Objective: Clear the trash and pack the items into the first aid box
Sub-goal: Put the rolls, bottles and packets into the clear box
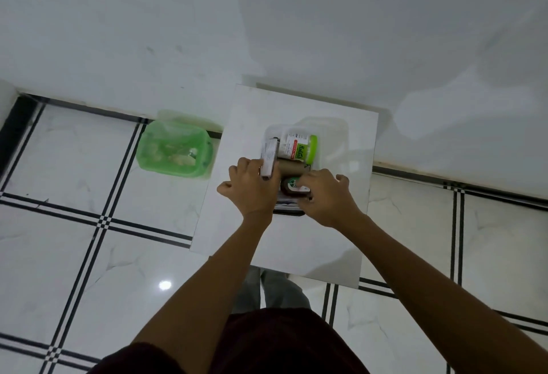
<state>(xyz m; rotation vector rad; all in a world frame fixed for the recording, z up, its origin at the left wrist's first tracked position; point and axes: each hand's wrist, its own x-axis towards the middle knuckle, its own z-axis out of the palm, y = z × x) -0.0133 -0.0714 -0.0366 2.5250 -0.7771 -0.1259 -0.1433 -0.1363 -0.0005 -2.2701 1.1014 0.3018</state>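
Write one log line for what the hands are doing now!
stage: packing | left hand: holds flat white box | right hand: on brown bottle | box: open | green bin: holds trash

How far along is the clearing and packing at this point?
Trash already sits in the green bin. The swab jar and brown roll are in the box. The left hand holds a small carton; the right hand seats a dark bottle. Closing the box remains.

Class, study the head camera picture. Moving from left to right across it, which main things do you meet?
green bin on the floor → left hand holding a white carton → brown bottle in the first aid box → right hand
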